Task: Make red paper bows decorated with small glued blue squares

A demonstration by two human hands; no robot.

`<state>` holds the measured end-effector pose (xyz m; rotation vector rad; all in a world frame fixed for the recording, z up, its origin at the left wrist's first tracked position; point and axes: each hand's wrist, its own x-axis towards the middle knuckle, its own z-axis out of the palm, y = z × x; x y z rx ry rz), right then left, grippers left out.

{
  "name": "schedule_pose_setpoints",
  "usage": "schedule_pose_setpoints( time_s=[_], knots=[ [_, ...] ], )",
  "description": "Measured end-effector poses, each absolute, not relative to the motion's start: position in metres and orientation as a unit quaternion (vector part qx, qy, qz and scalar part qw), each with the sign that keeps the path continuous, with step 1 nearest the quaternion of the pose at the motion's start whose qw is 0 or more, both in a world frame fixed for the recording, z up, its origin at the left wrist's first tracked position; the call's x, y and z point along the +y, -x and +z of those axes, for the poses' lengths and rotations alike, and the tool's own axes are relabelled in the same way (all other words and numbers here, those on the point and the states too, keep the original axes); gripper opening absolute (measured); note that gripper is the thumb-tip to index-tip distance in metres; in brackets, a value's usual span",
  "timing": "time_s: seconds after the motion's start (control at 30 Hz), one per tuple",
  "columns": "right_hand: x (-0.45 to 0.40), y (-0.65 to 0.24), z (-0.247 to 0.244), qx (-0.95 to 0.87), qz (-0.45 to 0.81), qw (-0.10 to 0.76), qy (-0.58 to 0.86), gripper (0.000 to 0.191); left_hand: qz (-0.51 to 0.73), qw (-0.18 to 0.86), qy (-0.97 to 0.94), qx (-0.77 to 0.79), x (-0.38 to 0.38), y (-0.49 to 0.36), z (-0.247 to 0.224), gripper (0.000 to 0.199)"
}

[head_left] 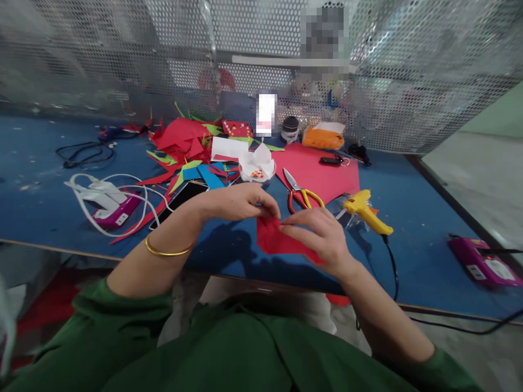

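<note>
Here we are, right at the red paper piece [272, 242], up in both hands near the counter's front edge; whether its underside touches the surface, we can't tell. The left hand [251, 202] comes over from above, its grip pinching the top edge, fingers curled down. The right hand [322, 237] meets it from the other side, thumb and fingers closed on the paper, tips near the left's, likely so we keep that thin fold steady between two close points.

Just beyond lie our scissors [297, 187], handles towards us, probably for an easy pick-up, blades on the big red sheet [314, 169]. To the right, the yellow glue gun [370, 212] lies with its nozzle aimed our way, its cord falling over the edge, perhaps to clear the work spot.

Further back, a paper-lined bowl [263, 158] seems to corral those small coloured bits [257, 174]. Left of that, red scraps [183, 139] heap up, and behind everything a bright-screened phone [266, 111] stands upright, seemingly for viewing, before the mesh panel [261, 32].
</note>
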<state>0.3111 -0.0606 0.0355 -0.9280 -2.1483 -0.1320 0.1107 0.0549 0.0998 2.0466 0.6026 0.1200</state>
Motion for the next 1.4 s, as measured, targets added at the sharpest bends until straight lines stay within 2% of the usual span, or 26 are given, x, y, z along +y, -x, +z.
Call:
schedule_pose_setpoints(
  time_s=[0.1, 0.17, 0.3, 0.4, 0.57, 0.87, 1.1, 1.4],
  knots=[
    [-0.068, -0.302, 0.023, -0.844, -0.188, 0.34, 0.37, 0.027, 0.106, 0.382, -0.888, 0.234, 0.053, -0.119, 0.101, 0.035],
    [-0.071, -0.297, 0.016, -0.849, -0.225, 0.303, 0.37, 0.025, 0.181, 0.316, -0.9, 0.24, 0.043, -0.118, 0.1, 0.032],
    [-0.076, -0.29, 0.003, -0.878, -0.177, 0.22, 0.387, 0.025, 0.208, 0.229, -0.903, 0.298, 0.009, -0.098, 0.076, 0.022],
    [-0.081, -0.287, -0.007, -0.892, -0.123, 0.193, 0.39, 0.025, 0.194, 0.221, -0.91, 0.293, -0.018, -0.078, 0.041, 0.021],
    [-0.089, -0.288, -0.018, -0.869, -0.014, 0.217, 0.444, 0.027, 0.228, 0.251, -0.891, 0.301, -0.043, -0.065, -0.001, 0.017],
    [-0.098, -0.282, -0.022, -0.77, 0.084, 0.329, 0.54, 0.014, 0.258, 0.235, -0.89, 0.292, -0.041, -0.068, -0.009, 0.009],
    [-0.1, -0.271, -0.022, -0.7, 0.11, 0.348, 0.614, 0.009, 0.285, 0.243, -0.866, 0.331, -0.039, -0.07, -0.012, 0.004],
    [-0.098, -0.264, -0.015, -0.662, 0.127, 0.335, 0.658, 0.009, 0.318, 0.223, -0.848, 0.361, -0.037, -0.072, -0.013, 0.007]
  ],
)
